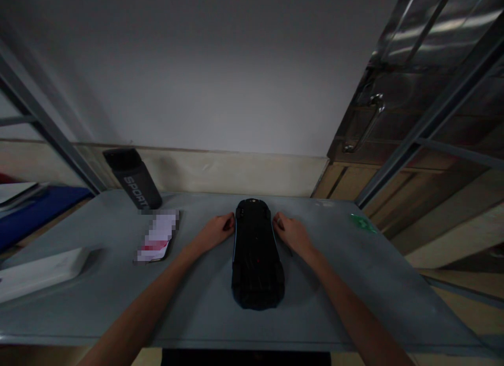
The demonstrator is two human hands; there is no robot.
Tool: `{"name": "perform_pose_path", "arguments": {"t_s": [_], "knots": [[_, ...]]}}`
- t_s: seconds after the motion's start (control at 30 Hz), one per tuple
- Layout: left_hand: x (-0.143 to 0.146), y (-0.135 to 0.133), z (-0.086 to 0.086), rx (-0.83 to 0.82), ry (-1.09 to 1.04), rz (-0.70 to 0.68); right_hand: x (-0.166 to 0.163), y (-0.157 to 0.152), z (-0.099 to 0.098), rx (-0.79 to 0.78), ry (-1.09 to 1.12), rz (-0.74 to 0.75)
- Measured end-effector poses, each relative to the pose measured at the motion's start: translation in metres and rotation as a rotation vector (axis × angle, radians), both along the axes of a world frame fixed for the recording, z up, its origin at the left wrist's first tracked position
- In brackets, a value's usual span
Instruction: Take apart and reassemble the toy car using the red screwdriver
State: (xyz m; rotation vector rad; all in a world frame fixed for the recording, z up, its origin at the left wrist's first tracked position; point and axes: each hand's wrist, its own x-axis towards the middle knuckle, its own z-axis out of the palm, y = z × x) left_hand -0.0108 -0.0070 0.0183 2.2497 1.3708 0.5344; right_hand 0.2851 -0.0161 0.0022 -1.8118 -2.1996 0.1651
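Black, blue-edged toy car (256, 255) seen lying lengthwise on grey table (205, 308), dark underside apparently up, wider end toward the person, far end toward wall (236, 93). Car is flanked by both hands, which are held apart: left hand (217, 231) placed at its left edge, right hand (292, 233) at its right edge, both nearer the far end than the near one. Fingers are curled inward on both hands; whether the car is gripped, merely touched or only closely approached cannot be told. Car's near end is left uncovered, between the forearms. Phone (164, 230), partly pixelated, is set left of the left hand; dark bottle (134, 179) stood behind it. White device (43, 274) is placed far left, small green item (363, 223) well right.
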Motion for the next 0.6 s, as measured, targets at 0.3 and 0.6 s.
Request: {"name": "perform_pose_path", "arguments": {"t_s": [0.3, 0.6], "knots": [[0.0008, 0.0003, 0.0005, 0.006, -0.011, 0.005, 0.0001, 0.0011, -0.0013, -0.003, 0.001, 0.008], [0.0014, -0.0030, 0.0021, 0.038, -0.065, 0.002, -0.0007, -0.0024, 0.0035, -0.002, 0.010, 0.003]]}}
